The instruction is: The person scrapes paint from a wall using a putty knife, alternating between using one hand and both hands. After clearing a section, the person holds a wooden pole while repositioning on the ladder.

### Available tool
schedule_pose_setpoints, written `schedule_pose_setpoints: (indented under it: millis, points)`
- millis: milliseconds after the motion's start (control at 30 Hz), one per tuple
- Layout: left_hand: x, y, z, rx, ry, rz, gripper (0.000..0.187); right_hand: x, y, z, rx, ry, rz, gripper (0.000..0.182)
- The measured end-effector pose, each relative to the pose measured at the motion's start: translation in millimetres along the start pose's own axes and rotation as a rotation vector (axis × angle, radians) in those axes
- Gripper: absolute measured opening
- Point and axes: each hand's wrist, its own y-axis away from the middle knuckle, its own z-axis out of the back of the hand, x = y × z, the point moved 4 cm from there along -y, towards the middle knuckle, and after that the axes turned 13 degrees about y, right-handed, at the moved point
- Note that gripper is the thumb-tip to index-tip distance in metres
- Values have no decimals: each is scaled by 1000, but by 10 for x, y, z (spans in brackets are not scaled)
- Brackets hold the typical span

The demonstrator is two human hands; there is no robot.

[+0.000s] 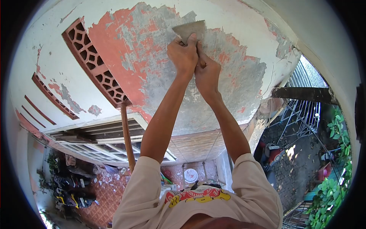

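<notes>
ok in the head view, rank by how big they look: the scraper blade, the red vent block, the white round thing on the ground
1. red vent block, largest.
2. scraper blade, gripped by both the left hand and right hand.
3. white round thing, smallest, though it lies far below the camera, so its real size is unsure.

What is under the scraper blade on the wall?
The scraper lies flat against the wall, where bare grey patches and red paint remnants surround it. The surface directly beneath the blade is covered. Both hands, left hand and right hand, hide the handle.
</notes>
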Motion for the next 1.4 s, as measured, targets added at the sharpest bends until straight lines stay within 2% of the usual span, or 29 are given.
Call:
schedule_pose_setpoints:
  millis: [100, 200, 300, 400, 500, 600, 700, 800, 900, 1100, 1233, 1333, 1400]
  points:
    - [97, 167, 81, -41, 123, 49, 30, -12, 112, 14, 31, -1, -20, 45]
    - [121, 119, 81, -20, 0, 88, 34, 23, 75, 81, 48, 34, -2, 45]
    - [-19, -15, 1, -38, 19, 48, 30, 118, -30, 103, 35, 44, 0, 45]
    - [208, 53, 55, -65, -35, -54, 31, 77, 122, 107, 60, 64, 8, 45]
    - [246, 148, 86, -67, 142, 171, 32, 42, 121, 100, 52, 58, 39, 44]
    - [154, -96, -15, -67, -2, 49, 32, 118, -47, 96, 63, 58, 22, 44]
    - [134, -22, 65, -28, 61, 78, 34, 164, 51, 106, 49, 73, 19, 42]
    - [209, 152, 138, -85, 303, 193, 33, 140, 134, 106, 60, 54, 23, 40]
    - [189, -55, 98, -37, 71, 123, 33, 194, -13, 90, 70, 28, 16, 38]
    - [148, 63, 154, -84, 228, 116, 35, 168, 34, 70, 65, 56, 16, 36]
    - [22, -89, 100, -50, 82, 57, 34, 265, -109, 105, 74, 54, 7, 27]
    - [-102, -204, 55, -42, 58, -11, 34, 389, -164, 89, 68, -132, -108, 35]
    - [-17, -134, 129, -5, -14, -47, 34, 308, 3, 66, 72, -51, -69, 34]
